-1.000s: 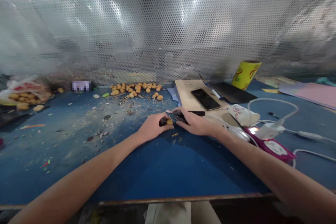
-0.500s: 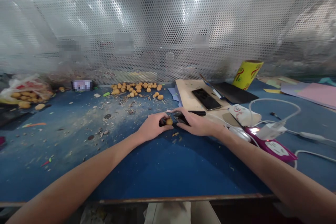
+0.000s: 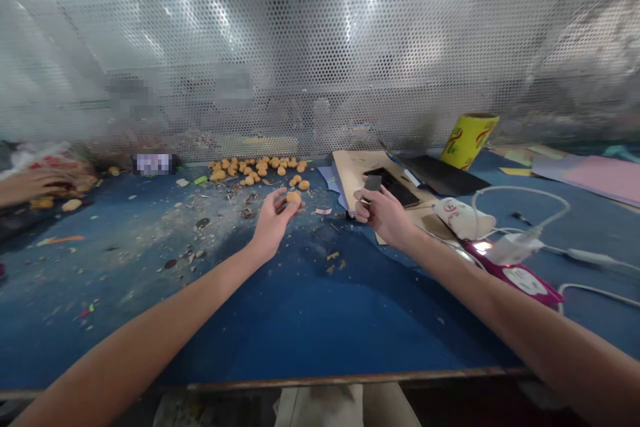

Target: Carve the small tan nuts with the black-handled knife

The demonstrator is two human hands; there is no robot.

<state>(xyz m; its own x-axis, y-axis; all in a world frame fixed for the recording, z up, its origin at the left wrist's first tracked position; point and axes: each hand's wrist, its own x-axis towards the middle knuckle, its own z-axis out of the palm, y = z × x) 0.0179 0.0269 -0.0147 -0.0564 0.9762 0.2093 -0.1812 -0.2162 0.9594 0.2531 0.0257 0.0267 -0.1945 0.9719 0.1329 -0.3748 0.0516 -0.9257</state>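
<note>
One longan-like fruit (image 3: 293, 197) is in the left hand (image 3: 270, 225), with many more loose fruits (image 3: 275, 163) by the mesh screen (image 3: 320, 67); whether any is finished cannot be told. Left thumb and fingers pinch it near their tips, while the right hand (image 3: 391, 215) grips a dark flat piece (image 3: 373, 182).

Two bare hands showed, the left hand (image 3: 271, 221) with one tan nut (image 3: 293, 197) and the right hand (image 3: 387, 215) with one dark flat piece (image 3: 373, 182). Between eleven and twelve o'clock lay more than twenty tan nuts (image 3: 263, 165), too crowded for an exact count. At ten o'clock were one other person's hand (image 3: 37, 185) and one plastic bag (image 3: 57, 159); at one, one phone (image 3: 407, 197) and one yellow roll (image 3: 469, 141); at two, one magenta power strip (image 3: 530, 283).
</note>
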